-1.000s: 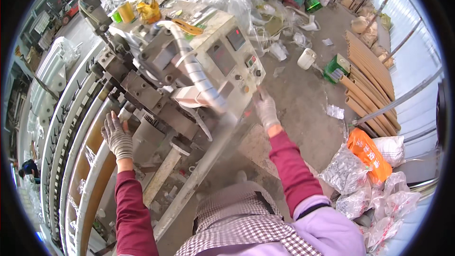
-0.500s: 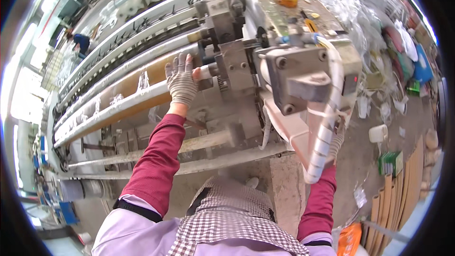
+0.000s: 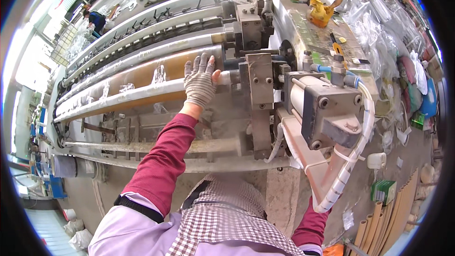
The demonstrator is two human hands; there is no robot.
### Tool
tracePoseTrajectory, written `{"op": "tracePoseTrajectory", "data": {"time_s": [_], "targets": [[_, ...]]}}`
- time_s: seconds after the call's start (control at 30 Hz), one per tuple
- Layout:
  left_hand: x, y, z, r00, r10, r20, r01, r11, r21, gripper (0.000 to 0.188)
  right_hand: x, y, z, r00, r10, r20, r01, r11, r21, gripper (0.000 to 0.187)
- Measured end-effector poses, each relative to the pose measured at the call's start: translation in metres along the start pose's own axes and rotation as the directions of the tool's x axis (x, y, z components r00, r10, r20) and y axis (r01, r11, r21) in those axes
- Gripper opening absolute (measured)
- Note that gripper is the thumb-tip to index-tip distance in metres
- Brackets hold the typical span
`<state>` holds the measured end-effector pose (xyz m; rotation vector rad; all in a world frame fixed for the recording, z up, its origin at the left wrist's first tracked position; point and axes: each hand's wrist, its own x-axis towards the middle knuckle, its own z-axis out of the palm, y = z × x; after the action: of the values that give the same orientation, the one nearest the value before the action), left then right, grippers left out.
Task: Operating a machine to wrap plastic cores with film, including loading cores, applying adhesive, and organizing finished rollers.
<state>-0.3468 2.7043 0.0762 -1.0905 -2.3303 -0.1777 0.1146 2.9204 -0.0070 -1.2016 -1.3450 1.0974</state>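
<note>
— Leftward the view has swung since a moment ago; the left hand [image 3: 200,84] lies flat, fingers spread, on the white roller [image 3: 142,92], gripping nothing.
— And the right hand?
— Hidden behind the grey cylinder [image 3: 327,109]; can't tell.
— Keep that palm light, clear of the tan roll [image 3: 142,73] beyond.

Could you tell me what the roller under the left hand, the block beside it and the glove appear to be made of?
The roller looks like pale, dull metal under dust, though a coating cannot be ruled out. The block beside it appears to be machined steel: grey, square-edged, with bolt heads. The glove on the left hand looks like knitted fabric, speckled grey, with open fingertips.
</note>
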Motion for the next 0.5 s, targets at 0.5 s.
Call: {"op": "tracePoseTrajectory", "data": {"time_s": [0.5], "targets": [[-0.050,-0.022,-0.023,0.955,-0.189,0.227,0.210,0.975,-0.072,0.056,-0.008,-0.007,-0.025,0.992,-0.126,0.017,0.127,0.969,-0.212,0.044]]}}
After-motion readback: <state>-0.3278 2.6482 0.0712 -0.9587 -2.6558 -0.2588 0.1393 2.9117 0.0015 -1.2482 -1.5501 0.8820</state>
